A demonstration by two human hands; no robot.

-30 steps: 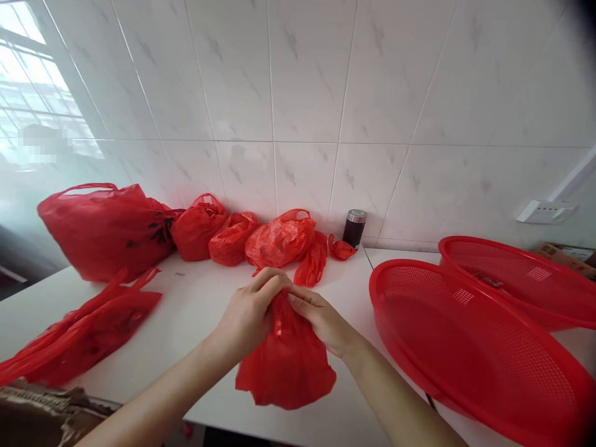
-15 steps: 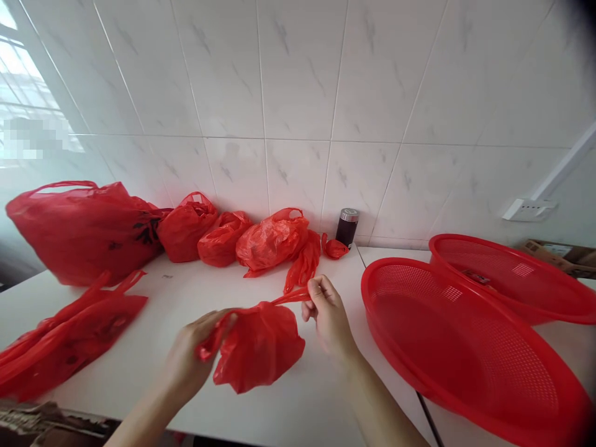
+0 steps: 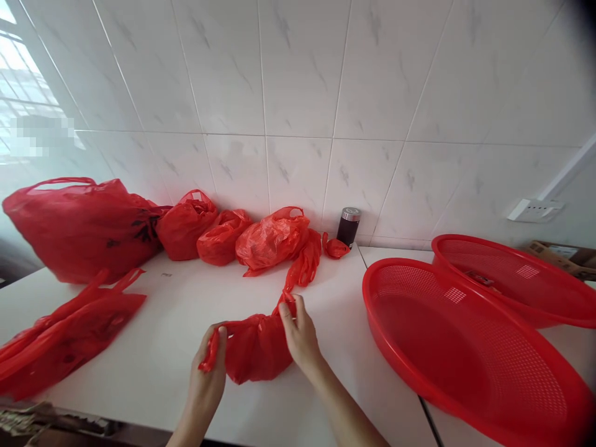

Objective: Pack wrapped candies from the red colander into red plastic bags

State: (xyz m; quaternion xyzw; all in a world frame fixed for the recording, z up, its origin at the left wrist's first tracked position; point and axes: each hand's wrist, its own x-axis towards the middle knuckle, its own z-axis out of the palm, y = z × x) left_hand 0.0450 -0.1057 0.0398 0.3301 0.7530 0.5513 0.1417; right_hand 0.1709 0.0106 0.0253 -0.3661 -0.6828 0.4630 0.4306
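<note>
A small red plastic bag (image 3: pixel 258 351) rests low over the white table, bulging with contents I cannot make out. My left hand (image 3: pixel 210 354) is closed on its left handle, which pokes out below the thumb. On the bag's upper right, my right hand (image 3: pixel 299 332) pinches the other handle, and a twisted end of it shows above the fingers. Just behind stand a crumpled thin red bag (image 3: pixel 305 264) and a fuller red bag (image 3: pixel 272 237).
Two red plastic baskets (image 3: pixel 447 335) stand at the right. A dark thermos (image 3: pixel 348 227) is by the tiled wall. Several red bags line the back, the largest red bag (image 3: pixel 84 230) at the left. A flat red bag (image 3: pixel 79 335) lies front left on the white table (image 3: pixel 172 323).
My right hand has moved left and down, closer to the bag, and the stretched handle has slackened. My left hand has shifted slightly right. The bag sits a little higher and narrower.
</note>
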